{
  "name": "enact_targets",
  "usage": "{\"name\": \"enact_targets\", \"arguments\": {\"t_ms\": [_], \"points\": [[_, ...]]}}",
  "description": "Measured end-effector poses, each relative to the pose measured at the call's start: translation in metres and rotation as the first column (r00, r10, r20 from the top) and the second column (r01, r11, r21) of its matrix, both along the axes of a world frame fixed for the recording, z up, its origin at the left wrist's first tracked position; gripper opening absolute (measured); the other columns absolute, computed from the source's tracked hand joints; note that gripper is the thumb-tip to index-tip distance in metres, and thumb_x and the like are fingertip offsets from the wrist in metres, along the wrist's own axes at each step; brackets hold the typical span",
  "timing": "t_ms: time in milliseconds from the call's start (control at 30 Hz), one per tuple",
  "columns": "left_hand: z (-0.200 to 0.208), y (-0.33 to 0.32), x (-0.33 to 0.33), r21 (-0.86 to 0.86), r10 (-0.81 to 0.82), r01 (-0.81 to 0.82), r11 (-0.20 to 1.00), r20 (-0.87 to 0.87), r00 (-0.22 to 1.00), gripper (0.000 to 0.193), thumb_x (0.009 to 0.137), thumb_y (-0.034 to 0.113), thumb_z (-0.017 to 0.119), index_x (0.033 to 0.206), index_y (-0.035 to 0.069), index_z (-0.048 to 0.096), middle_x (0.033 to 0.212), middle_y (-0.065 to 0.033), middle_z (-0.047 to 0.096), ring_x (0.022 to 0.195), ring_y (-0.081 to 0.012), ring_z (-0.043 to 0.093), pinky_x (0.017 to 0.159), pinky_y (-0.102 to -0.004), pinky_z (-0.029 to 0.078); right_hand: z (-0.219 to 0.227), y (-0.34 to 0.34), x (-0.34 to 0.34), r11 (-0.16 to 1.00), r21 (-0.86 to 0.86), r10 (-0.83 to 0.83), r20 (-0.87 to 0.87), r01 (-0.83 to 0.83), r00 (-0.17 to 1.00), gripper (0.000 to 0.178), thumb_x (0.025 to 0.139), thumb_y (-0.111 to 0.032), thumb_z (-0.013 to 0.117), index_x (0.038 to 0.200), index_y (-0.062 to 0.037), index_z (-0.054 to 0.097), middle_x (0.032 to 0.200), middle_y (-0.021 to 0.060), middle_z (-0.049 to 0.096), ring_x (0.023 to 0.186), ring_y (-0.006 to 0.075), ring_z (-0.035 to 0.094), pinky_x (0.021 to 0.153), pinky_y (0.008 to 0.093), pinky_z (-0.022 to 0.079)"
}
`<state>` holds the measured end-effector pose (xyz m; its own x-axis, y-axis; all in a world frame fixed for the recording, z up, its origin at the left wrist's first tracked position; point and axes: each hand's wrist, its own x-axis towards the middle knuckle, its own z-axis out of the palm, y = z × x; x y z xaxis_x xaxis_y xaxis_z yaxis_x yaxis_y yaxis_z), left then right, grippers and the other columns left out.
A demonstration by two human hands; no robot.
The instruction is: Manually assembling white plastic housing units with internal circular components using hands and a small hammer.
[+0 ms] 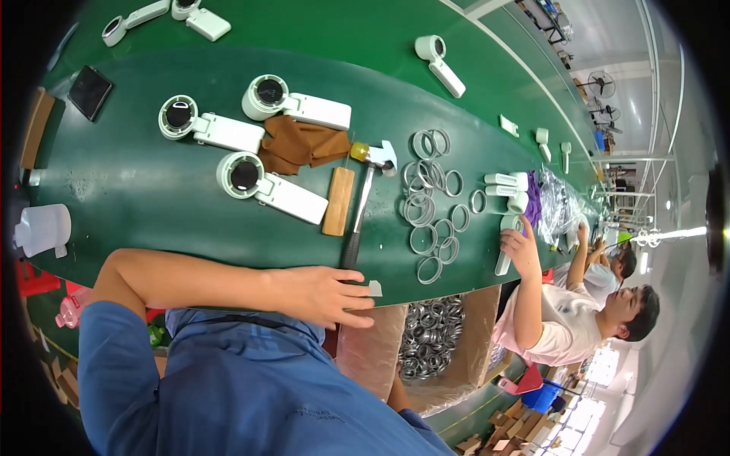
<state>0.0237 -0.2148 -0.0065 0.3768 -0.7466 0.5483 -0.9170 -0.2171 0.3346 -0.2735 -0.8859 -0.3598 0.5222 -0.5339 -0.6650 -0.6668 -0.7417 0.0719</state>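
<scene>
At the table's front edge, my left hand lies with its fingers spread and holds nothing. Just beyond its fingertips is a small pale scrap. Close by, a hammer with a dark grip and a yellow-and-metal head lies lengthwise beside a wooden block. My right forearm reaches down at a cardboard box full of metal rings; the fingers of that hand are hidden. Loose metal rings lie scattered right of the hammer. White handheld fans with round dark centres rest around a brown cloth.
A co-worker on the right has a hand on a white fan part. Beyond it are purple cloth and clear plastic. A black phone-like slab and a translucent container stand at the left.
</scene>
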Motion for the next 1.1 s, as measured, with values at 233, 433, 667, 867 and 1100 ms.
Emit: {"name": "enact_targets", "arguments": {"t_ms": [233,433,667,867,1100], "points": [[-0.009,-0.012,0.0,0.171,0.082,-0.077,0.982,-0.025,0.996,0.038,0.086,0.013,0.06,0.124,0.012,0.059,0.126,-0.0057,0.06,0.123,-0.0237,0.055,0.113,-0.0405,0.04,0.012,0.066,0.043,0.98,-0.131,-0.144,0.055,0.15,0.988,0.095,0.083,-0.053,0.07,0.158,-0.013,0.028,0.146,0.0287,0.042,0.129,0.05,0.05,0.107,0.0519,0.043],[-0.011,-0.022,0.0,0.145,0.123,-0.116,0.983,-0.039,0.992,0.036,0.086,0.012,0.06,0.122,0.01,0.059,0.123,-0.0057,0.06,0.123,-0.024,0.055,0.113,-0.0416,0.039,-0.003,0.043,0.035,0.963,-0.197,-0.162,0.132,0.186,0.978,0.09,0.085,-0.049,0.07,0.158,-0.0165,0.029,0.145,0.0282,0.044,0.124,0.0514,0.053,0.104,0.0538,0.045],[-0.016,-0.034,-0.004,0.092,0.12,-0.117,0.989,-0.03,0.992,0.035,0.085,0.013,0.06,0.12,0.008,0.059,0.122,-0.0076,0.061,0.122,-0.0238,0.056,0.114,-0.0413,0.039,0.007,0.065,0.045,0.998,-0.05,-0.034,0.018,0.035,0.999,0.082,0.083,-0.044,0.072,0.151,-0.0089,0.04,0.13,0.0259,0.058,0.115,0.0429,0.061,0.097,0.0512,0.048],[-0.017,-0.153,0.014,-0.021,-0.002,0.005,1.0,0.135,0.991,0.041,0.091,0.024,0.057,0.129,0.009,0.059,0.147,-0.0103,0.054,0.141,-0.0239,0.045,0.123,-0.0444,0.025,0.04,0.04,0.05,0.936,0.303,-0.217,0.091,0.18,0.972,0.075,0.082,-0.039,0.073,0.144,-0.005,0.048,0.117,0.0218,0.065,0.104,0.0354,0.064,0.088,0.0474,0.051],[-0.049,-0.188,0.08,0.41,0.136,-0.221,0.885,0.227,0.964,0.053,0.099,0.036,0.049,0.145,0.009,0.05,0.157,-0.0107,0.042,0.148,-0.027,0.034,0.125,-0.049,0.014,0.132,0.075,0.064,0.874,0.317,-0.438,0.188,0.368,0.879,0.048,0.08,-0.024,0.072,0.121,-0.0017,0.062,0.087,0.0095,0.068,0.075,0.02,0.062,0.063,0.0381,0.049]]}}
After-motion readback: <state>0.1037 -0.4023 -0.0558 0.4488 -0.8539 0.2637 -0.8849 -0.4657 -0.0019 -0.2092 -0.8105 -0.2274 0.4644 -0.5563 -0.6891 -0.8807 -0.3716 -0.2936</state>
